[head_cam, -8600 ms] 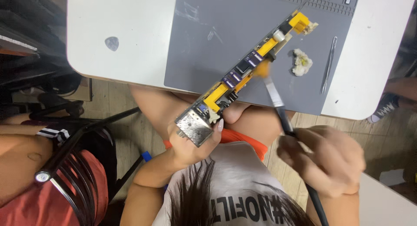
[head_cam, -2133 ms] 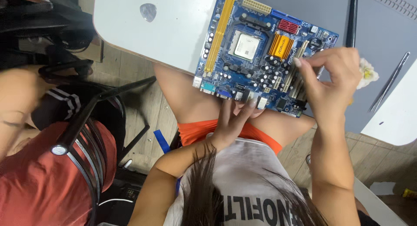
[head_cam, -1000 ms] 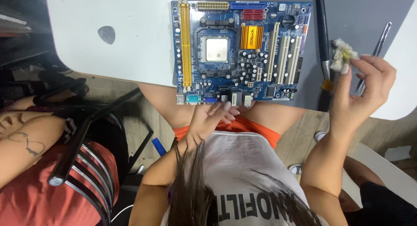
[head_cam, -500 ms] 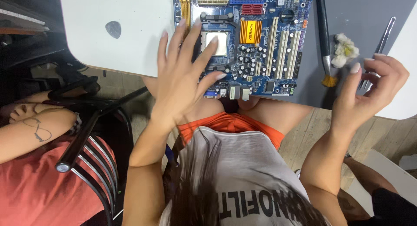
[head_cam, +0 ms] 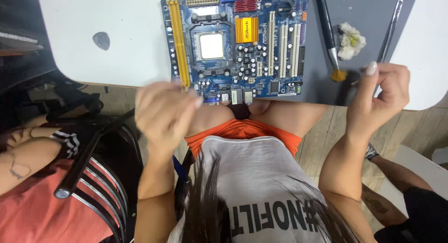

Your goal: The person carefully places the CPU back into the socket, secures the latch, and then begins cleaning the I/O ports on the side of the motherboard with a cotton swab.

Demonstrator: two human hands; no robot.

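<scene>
With the blue motherboard (head_cam: 238, 42) lying flat on the grey mat (head_cam: 364, 12), your blurred left hand (head_cam: 163, 113) hangs empty below it while your right hand (head_cam: 380, 96) pinches toward the tweezers (head_cam: 389, 30), so grip them cleanly.

motherboard (head_cam: 238, 42): blue circuit board with yellow slots, orange heatsink and white slots, lying flat, component side up, its near edge overhanging the table edge.

brush (head_cam: 329, 35): dark handle, orange bristles pointing toward 6 o'clock, lying at the board's 3 o'clock.
</scene>
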